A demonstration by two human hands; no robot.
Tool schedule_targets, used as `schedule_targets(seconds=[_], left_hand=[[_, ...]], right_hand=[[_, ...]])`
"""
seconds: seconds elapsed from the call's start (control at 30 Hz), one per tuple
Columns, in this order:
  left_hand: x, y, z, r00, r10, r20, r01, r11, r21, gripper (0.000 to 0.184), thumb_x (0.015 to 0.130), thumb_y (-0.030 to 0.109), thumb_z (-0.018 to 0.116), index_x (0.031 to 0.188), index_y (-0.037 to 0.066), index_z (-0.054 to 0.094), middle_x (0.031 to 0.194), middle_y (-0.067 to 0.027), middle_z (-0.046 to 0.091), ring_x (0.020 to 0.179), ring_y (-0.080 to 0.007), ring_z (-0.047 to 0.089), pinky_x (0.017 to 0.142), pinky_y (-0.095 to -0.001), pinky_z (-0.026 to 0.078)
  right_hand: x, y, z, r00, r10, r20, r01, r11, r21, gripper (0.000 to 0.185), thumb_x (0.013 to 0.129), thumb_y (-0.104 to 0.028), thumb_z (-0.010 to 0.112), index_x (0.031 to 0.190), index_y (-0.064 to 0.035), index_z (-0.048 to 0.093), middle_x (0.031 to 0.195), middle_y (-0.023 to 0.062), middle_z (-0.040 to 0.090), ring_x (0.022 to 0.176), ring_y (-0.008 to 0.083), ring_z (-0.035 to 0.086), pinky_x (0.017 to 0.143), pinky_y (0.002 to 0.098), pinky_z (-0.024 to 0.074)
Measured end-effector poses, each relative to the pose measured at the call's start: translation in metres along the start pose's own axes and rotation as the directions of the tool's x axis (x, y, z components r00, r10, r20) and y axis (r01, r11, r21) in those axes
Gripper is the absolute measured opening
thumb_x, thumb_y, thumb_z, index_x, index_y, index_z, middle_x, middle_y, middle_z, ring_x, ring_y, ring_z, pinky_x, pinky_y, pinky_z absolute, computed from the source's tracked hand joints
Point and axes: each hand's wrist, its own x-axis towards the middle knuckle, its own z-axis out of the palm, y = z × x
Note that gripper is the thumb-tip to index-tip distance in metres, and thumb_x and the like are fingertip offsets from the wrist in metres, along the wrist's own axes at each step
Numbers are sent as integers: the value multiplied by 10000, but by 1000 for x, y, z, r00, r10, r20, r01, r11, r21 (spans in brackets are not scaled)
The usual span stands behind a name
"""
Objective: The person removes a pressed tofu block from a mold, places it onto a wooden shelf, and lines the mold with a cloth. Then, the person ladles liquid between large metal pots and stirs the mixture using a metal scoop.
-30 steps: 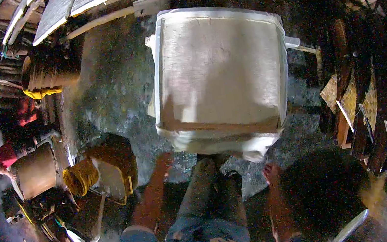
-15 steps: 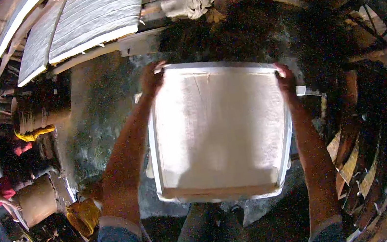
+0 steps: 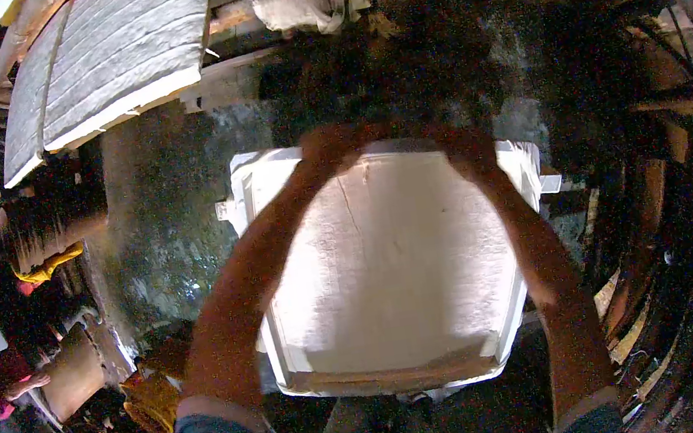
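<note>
A square pale board in a white, cloth-wrapped frame lies in front of me, its surface partly in my shadow. Both forearms reach over it to its far edge. My left hand is at the far edge, left of the middle, dark against the background. At the same edge, right of the middle, is my right hand. The fingers of both hands are too dark and blurred to make out, so their grip cannot be told.
Ribbed pale panels slant at the upper left, beside a wrapped beam. A barrel and yellow bucket stand left. A person in red touches a brown board. Wooden pieces line the right.
Both hands first reached from near my body to the frame's far corners, then moved inward along the far edge, closer together. The frame now appears slightly lower in view.
</note>
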Motion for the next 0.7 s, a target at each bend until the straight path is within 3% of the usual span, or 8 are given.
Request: schedule_targets(seconds=[0.1, 0.13, 0.23, 0.43, 0.53, 0.63, 0.67, 0.7], left_hand=[[-30, -99, -25, 998, 4, 57, -15, 982, 188, 504, 895, 539, 323, 1030, 170, 639, 1017, -138, 635, 890, -360, 614, 774, -472, 474], [-35, -140, -31, 996, -45, 74, 28, 975, 219, 516, 901, 539, 313, 1014, 158, 643, 1007, -130, 640, 862, -361, 622, 748, -467, 486], [-43, -172, -56, 955, -286, 81, 272, 950, 151, 449, 887, 497, 423, 975, 129, 666, 975, -137, 652, 857, -307, 633, 763, -435, 486], [-96, -174, -71, 976, -196, -93, 56, 641, -766, 251, 862, 319, 575, 955, 113, 682, 907, -51, 676, 815, -167, 626, 732, -307, 487], [-93, -190, -56, 939, -295, -176, 101, 726, -680, 184, 871, 229, 561, 905, 90, 677, 842, -53, 674, 735, -145, 616, 643, -284, 482], [-69, -214, -26, 728, -455, -513, 161, 840, -518, 254, 865, 264, 510, 831, 43, 631, 734, -93, 632, 632, -181, 584, 576, -320, 460], [-69, -196, -21, 633, -587, -505, 174, 743, -646, 271, 865, 283, 503, 838, 41, 621, 720, -104, 622, 633, -201, 584, 586, -330, 460], [-76, -176, -14, 535, -706, -463, 173, 629, -758, 288, 865, 301, 495, 845, 39, 612, 706, -114, 611, 634, -220, 583, 596, -339, 460]], right_hand=[[-31, 134, 45, 983, -47, -177, 19, 988, -155, 302, 908, -321, 407, 1071, -198, 630, 786, 115, 656, 546, 272, 575, 486, 414, 465], [-27, 134, 18, 969, 241, 47, -236, 967, -94, 356, 920, -353, 369, 1030, -134, 627, 725, 128, 647, 561, 310, 586, 565, 422, 480], [-18, 164, -5, 817, 372, 440, -321, 928, -188, 442, 939, -381, 337, 1027, -31, 593, 820, 156, 656, 740, 341, 631, 701, 394, 502], [-82, 241, 106, 945, 70, -318, 7, 972, 235, 364, 891, -287, 522, 1156, -37, 519, 1125, 192, 576, 997, 258, 590, 651, 396, 512], [-90, 226, 57, 848, 473, 239, -506, 586, 634, 338, 846, -276, 582, 1086, -43, 535, 1005, 161, 602, 970, 247, 592, 567, 317, 514], [-86, 249, 52, 938, 343, -41, -102, 388, 916, 281, 854, -337, 545, 978, -84, 539, 858, 79, 593, 779, 178, 582, 548, 296, 472], [-80, 231, 47, 889, 454, -52, 149, -181, 972, 287, 857, -355, 535, 978, -94, 538, 853, 63, 588, 753, 158, 563, 576, 295, 465], [-88, 210, 47, 841, 541, 37, 114, -245, 963, 301, 864, -374, 519, 987, -100, 538, 856, 53, 580, 752, 141, 543, 620, 292, 452]])
